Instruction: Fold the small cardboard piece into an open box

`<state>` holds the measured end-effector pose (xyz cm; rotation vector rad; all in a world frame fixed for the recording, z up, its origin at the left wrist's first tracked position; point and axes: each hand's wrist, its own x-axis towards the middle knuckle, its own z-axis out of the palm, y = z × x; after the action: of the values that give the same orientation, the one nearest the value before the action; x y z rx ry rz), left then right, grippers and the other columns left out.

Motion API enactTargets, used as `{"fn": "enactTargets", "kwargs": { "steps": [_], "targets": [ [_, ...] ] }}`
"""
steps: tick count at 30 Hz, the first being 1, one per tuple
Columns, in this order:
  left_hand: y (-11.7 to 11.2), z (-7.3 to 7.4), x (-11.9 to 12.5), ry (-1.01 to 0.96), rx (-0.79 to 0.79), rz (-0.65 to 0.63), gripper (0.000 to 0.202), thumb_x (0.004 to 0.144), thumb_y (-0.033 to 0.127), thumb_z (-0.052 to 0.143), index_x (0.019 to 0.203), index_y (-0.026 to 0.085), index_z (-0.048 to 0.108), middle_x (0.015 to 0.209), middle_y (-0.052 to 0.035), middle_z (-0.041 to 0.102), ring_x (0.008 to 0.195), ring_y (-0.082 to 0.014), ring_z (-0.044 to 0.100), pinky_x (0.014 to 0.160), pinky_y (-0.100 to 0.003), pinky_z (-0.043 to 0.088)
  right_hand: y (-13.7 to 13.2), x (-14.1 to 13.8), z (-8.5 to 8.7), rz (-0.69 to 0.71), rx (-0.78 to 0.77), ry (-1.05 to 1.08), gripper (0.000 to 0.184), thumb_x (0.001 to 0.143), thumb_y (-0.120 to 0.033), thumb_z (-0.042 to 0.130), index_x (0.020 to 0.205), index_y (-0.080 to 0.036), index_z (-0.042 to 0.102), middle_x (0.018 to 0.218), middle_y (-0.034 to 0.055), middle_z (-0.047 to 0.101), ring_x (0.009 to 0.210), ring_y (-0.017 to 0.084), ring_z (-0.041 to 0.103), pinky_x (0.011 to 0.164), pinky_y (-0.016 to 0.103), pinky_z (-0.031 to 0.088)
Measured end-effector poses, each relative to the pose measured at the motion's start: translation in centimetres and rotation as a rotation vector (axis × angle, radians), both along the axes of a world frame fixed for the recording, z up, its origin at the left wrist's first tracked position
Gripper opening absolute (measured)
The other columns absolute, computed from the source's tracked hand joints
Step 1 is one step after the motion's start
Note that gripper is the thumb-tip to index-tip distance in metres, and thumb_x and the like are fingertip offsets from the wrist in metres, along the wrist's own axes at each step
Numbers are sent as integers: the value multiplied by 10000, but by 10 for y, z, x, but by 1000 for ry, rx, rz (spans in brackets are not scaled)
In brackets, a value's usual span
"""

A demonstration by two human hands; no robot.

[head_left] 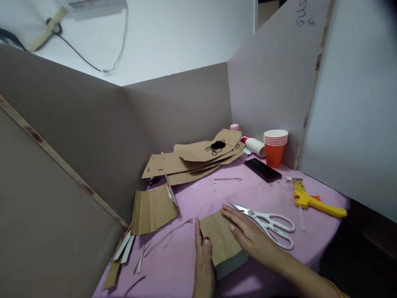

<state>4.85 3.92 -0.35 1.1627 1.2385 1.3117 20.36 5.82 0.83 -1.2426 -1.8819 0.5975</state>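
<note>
L hand (204, 260): fingers nearly straight along L edge of cardboard piece (221, 238), thumb at its top. R hand (243, 227): laid almost flat over R edge. Piece held betw. both hands; whether it rests on tabletop (195, 196), can't tell. White-handled scissors (259, 216) just R of R hand. Yellow glue gun (313, 203) further R. Phone (263, 169), orange cups (274, 155) beyond R hand. Bent cardboard (153, 209) L of L hand; cardboard sheets (195, 159) w/ black cord (218, 145) on top, well beyond both.
</note>
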Motion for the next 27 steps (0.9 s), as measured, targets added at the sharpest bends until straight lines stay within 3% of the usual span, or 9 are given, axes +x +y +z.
{"fn": "enactTargets", "kwargs": {
  "steps": [7,12,18,27],
  "targets": [
    [0,-3,-1,-24,-5,-5,761,839,558,355,1457,182,118,1565,-64,163,1397,-223,246,1143,-349,227,0,0,3,8,-10,-35,446,928,-303,347,1301,-115,505,1435,145,449,1338,245,383,1120,503,324],
    [1,-2,-1,14,13,11,776,843,560,340,1456,143,113,1577,-54,93,1419,-204,170,1156,-309,163,0,0,2,4,-5,-19,439,934,-322,356,1309,-143,499,1438,128,450,1341,239,378,1123,502,318],
    [1,-3,1,-8,16,18,775,835,560,352,1453,150,128,1562,-80,168,1402,-218,231,1153,-336,191,0,1,-1,3,-4,-20,448,937,-336,350,1311,-137,495,1442,132,444,1343,240,375,1124,504,314],
    [2,-4,-1,-9,3,-3,750,843,534,345,1452,161,114,1564,-69,148,1406,-206,212,1151,-335,187,-1,0,5,18,-17,-39,472,938,-331,322,1315,-99,486,1445,153,433,1348,250,365,1125,508,309]
  ]
}}
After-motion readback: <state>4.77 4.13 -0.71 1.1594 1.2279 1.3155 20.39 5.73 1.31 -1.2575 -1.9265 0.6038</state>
